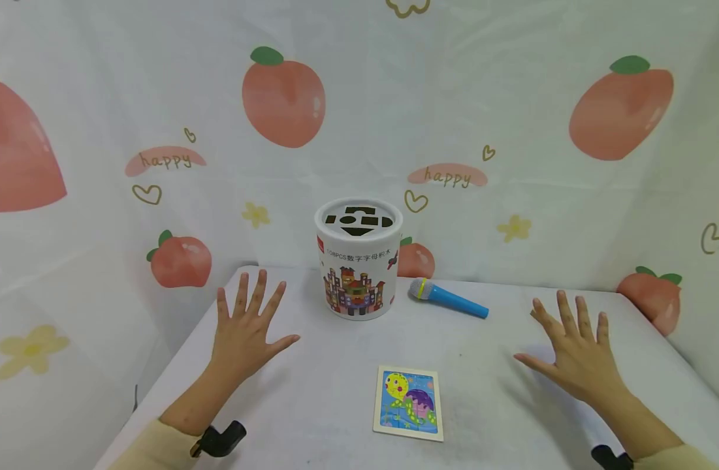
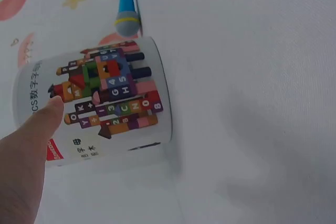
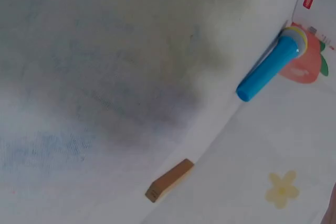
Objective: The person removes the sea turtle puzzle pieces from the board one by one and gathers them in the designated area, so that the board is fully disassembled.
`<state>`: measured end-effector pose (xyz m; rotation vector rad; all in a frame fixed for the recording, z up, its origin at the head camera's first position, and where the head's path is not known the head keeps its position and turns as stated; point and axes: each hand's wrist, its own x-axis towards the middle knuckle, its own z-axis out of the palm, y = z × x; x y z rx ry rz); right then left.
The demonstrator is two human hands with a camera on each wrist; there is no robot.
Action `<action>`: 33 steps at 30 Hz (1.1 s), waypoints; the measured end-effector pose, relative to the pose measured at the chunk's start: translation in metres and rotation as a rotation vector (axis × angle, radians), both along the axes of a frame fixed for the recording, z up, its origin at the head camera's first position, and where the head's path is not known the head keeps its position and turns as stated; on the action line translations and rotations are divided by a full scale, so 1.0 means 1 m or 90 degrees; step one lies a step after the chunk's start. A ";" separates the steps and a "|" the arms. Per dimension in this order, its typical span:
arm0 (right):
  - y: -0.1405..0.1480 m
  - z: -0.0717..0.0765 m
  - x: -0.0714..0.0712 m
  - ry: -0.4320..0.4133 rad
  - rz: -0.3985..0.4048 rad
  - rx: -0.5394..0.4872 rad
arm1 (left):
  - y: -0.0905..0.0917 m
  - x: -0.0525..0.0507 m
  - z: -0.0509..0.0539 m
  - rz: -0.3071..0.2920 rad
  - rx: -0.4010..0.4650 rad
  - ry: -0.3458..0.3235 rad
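My left hand (image 1: pixel 241 336) is held over the left of the table with its fingers spread, holding nothing. In the left wrist view, the thumb (image 2: pixel 31 145) overlaps the white bucket (image 2: pixel 105 150) in sight; the head view shows the hand apart from it. On the right, my right hand (image 1: pixel 579 359) is also spread and holds nothing. Between the hands lies a picture puzzle (image 1: pixel 409 403) in a pale frame. A blue toy microphone (image 1: pixel 453 300) with a grey head rests right of the bucket (image 1: pixel 359 261). A small wooden block (image 3: pixel 169 180) appears in the right wrist view.
The bucket's lid has several shaped holes, and its side shows a block castle. A white cloth covers the table (image 1: pixel 312 398). Behind it hangs a curtain (image 1: pixel 359 117) printed with peaches, flowers and hearts. Black straps with camera mounts (image 1: pixel 218 440) sit at the wrists.
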<state>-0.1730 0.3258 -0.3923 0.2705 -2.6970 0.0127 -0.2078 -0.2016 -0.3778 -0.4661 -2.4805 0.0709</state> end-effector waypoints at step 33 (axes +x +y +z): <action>-0.083 -0.018 -0.024 -0.090 0.177 -0.135 | 0.066 0.018 -0.022 -0.214 -0.103 -0.029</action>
